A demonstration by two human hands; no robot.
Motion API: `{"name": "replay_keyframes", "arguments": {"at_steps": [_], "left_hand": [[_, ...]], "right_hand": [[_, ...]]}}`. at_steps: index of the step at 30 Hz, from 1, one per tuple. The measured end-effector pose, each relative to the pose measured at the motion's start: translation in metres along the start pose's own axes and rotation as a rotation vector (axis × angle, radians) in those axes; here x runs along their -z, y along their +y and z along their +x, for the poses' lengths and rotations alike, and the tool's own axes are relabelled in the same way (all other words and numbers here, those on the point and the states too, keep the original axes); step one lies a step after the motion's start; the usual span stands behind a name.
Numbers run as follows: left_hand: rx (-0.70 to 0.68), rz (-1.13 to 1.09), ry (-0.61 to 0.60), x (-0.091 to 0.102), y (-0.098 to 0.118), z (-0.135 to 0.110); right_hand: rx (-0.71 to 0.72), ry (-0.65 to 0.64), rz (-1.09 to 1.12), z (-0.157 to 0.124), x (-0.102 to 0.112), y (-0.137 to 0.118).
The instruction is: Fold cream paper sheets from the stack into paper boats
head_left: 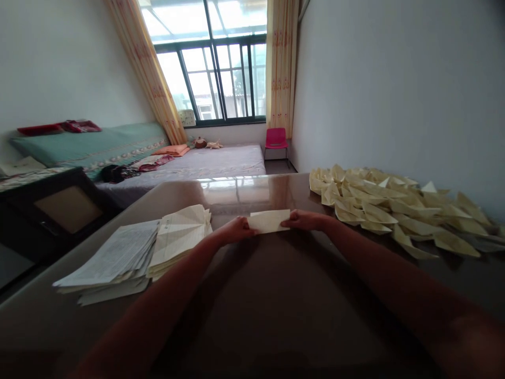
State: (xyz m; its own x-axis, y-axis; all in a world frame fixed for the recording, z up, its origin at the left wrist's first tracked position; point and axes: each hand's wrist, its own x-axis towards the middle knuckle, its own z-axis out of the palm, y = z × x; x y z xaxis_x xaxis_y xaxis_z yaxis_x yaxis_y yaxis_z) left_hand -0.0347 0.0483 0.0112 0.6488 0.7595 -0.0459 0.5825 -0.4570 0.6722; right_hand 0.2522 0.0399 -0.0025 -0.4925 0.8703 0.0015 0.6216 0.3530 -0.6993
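Note:
A small folded cream paper (269,220) is held just above the dark glossy table (252,295). My left hand (235,230) pinches its left end with closed fingers. My right hand (305,219) pinches the right end the same way. Both arms reach forward from the near edge. To the left of my left hand lie a stack of creased cream sheets (179,238) and a stack of printed white sheets (114,260). At the right a heap of several folded cream paper boats (394,208) spreads along the wall side of the table.
A white wall runs along the right. Beyond the table stands a bed (205,163) with bedding, a pink chair (275,139) and a barred window with curtains. A dark cabinet (51,210) stands to the left of the table.

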Motion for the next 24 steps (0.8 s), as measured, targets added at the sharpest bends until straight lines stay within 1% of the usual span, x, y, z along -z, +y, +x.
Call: {"name": "replay_keyframes", "arguments": {"at_steps": [3,5,7,10,11,13,15,18,21,24], "left_hand": [[0.114,-0.033,0.189,-0.017,-0.004,0.012],[0.171,-0.036,0.292,-0.026,-0.004,0.016],[0.198,-0.047,0.375,-0.031,-0.004,0.016],[0.205,-0.067,0.472,-0.033,-0.004,0.015],[0.193,-0.050,0.481,-0.032,-0.005,0.014],[0.154,0.014,0.464,-0.032,-0.006,0.013],[0.114,0.076,0.444,-0.032,-0.007,0.013],[0.098,0.123,0.456,-0.033,-0.008,0.015],[0.098,0.194,0.442,-0.033,-0.004,0.015],[0.117,0.280,0.390,-0.030,0.000,0.014]], "right_hand": [[-0.059,0.068,-0.004,0.013,-0.002,0.002],[-0.089,0.145,-0.035,0.018,-0.009,0.002],[-0.124,0.243,-0.085,0.019,-0.017,0.001],[-0.172,0.390,-0.178,0.017,-0.029,-0.004],[-0.169,0.429,-0.223,0.016,-0.032,-0.005],[-0.133,0.460,-0.294,0.015,-0.035,-0.007],[-0.088,0.448,-0.331,0.016,-0.035,-0.008],[-0.058,0.413,-0.351,0.017,-0.033,-0.008],[-0.078,0.410,-0.384,0.016,-0.034,-0.011],[-0.123,0.426,-0.445,0.013,-0.035,-0.015]]}}
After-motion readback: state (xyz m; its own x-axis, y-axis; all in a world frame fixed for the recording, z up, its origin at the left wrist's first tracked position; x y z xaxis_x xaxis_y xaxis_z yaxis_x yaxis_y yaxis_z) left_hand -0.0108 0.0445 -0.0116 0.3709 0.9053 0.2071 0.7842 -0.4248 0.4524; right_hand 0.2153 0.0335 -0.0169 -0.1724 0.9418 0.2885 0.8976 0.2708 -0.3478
